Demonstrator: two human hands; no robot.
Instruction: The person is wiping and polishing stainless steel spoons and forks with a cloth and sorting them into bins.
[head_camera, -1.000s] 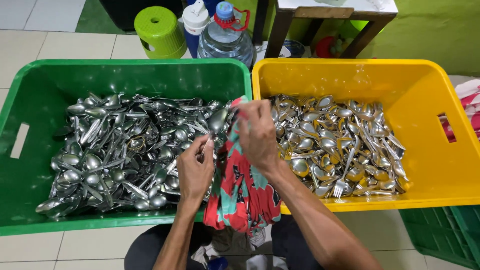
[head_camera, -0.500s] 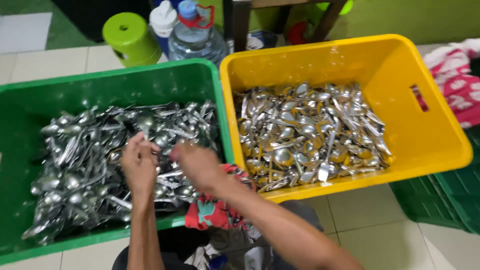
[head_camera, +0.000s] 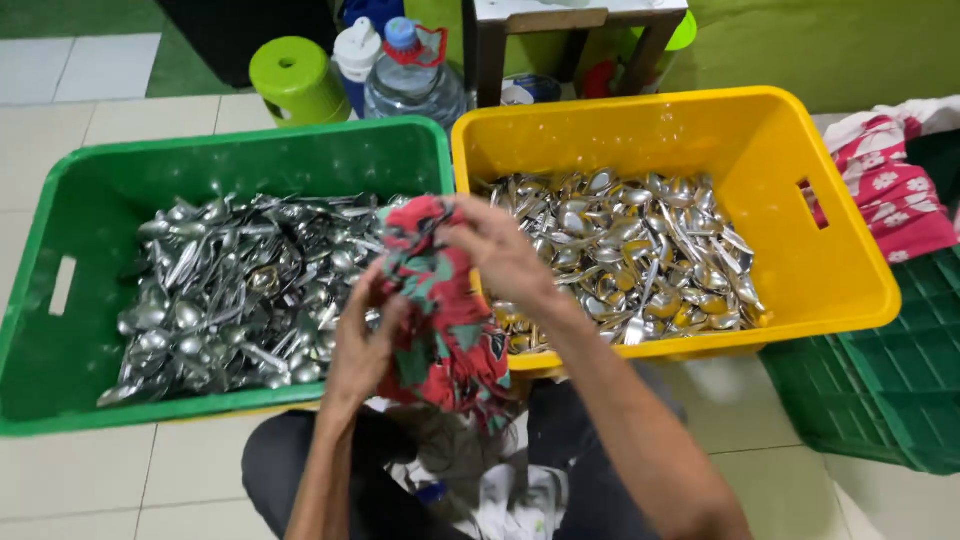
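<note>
The red and green patterned cloth (head_camera: 440, 300) is bunched between both hands, held just above the near rims where the two crates meet, over the person's lap. The left hand (head_camera: 362, 345) is closed on the cloth's lower left side and the right hand (head_camera: 497, 250) grips its upper part from the right; whether a piece of cutlery is wrapped inside the folds cannot be told.

Just beyond the hands, the green crate (head_camera: 60, 230) on the left holds a wide, deep heap of spoons and forks (head_camera: 230, 290). The yellow crate (head_camera: 850, 270) on the right, touching it side by side, holds a similar pile of spoons (head_camera: 640, 250). Judging by the two heaps, much cutlery lies in each crate, so the work looks roughly midway, with a large share in the green crate left to handle.

Farther off on the tiled floor stand a green stool (head_camera: 297, 80), a clear water bottle (head_camera: 412, 85) and the legs of a wooden table (head_camera: 490, 50). At the right lie a pink flowered cloth (head_camera: 890, 180) and dark green crates (head_camera: 890, 390).
</note>
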